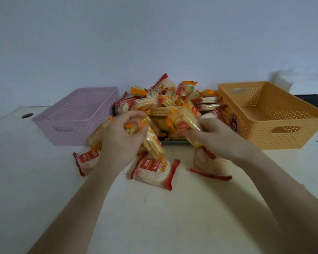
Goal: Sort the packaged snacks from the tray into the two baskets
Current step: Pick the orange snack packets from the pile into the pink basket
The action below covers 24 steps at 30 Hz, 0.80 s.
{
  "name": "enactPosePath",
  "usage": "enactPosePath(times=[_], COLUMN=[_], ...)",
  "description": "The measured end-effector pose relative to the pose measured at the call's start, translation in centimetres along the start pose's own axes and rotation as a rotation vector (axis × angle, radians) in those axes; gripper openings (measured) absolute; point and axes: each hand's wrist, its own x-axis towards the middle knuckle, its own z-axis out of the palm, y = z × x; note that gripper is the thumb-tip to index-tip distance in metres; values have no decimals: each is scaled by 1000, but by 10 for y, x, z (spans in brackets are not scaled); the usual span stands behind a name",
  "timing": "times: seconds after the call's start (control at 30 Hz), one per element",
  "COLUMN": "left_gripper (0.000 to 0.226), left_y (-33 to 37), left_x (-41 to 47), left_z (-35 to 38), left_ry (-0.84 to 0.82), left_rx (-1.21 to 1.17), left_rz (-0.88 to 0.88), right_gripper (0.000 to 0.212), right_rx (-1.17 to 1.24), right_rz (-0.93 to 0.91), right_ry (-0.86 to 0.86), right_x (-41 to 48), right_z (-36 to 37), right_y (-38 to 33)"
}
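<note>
Shiny plastic wraps every snack here, and the heap of packs (173, 105) sits piled high on the tray (173, 143) at 12 o'clock, between the pink basket (77, 114) at 10 o'clock and the orange basket (275, 116) at 2 o'clock. No pack shows inside either basket. The left hand (121, 138) is curled tight round an orange-edged pack (153, 145) at the near edge of the heap. It may hold more than one, but the blur makes that hard to tell. The right hand (217, 138) pinches a second pack (184, 121) by its lower end. Three red-edged packs (152, 171) lie on the white table (154, 226) at 6 o'clock from the tray, just by the hands. The packs look very light and a bit puffy, and the dry crackers inside would likely snap if squeezed hard. The wrap looks smooth and slippy, so a pack could slide out of loose fingers. The best place to hold one is likely the flat sealed end or the two long sides, with a soft grip — not a hard squeeze in the middle.
</note>
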Motion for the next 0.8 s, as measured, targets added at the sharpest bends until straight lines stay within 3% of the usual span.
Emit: enactPosePath(times=[0.1,0.17,0.27,0.33,0.43,0.53,0.67,0.8], left_gripper=[26,24,25,40,54,53,29,28], left_y=[-8,-18,-28,-36,-40,-43,-41,-28], left_x=[7,10,11,11,11,12,11,7], left_z=[-17,-22,-25,-20,-12,-11,-8,-2], left_ry=[13,39,29,-38,-185,-160,-7,112], left_rx=[108,202,349,403,70,-180,-283,-500], left_rz=[-45,-93,-130,-128,-241,-357,-318,-336], right_gripper=[24,28,28,26,49,68,59,46], right_rx=[-185,-261,-79,-12,21,144,336,513], right_rz=[-48,-79,-15,-17,11,147,153,135], right_ry=[-119,-97,-30,-31,-86,-112,-218,-316], right_x=[4,9,25,40,58,67,68,59], right_z=[27,39,53,66,88,92,85,81], right_y=[-2,-1,-8,-13,-13,-10,-10,-20])
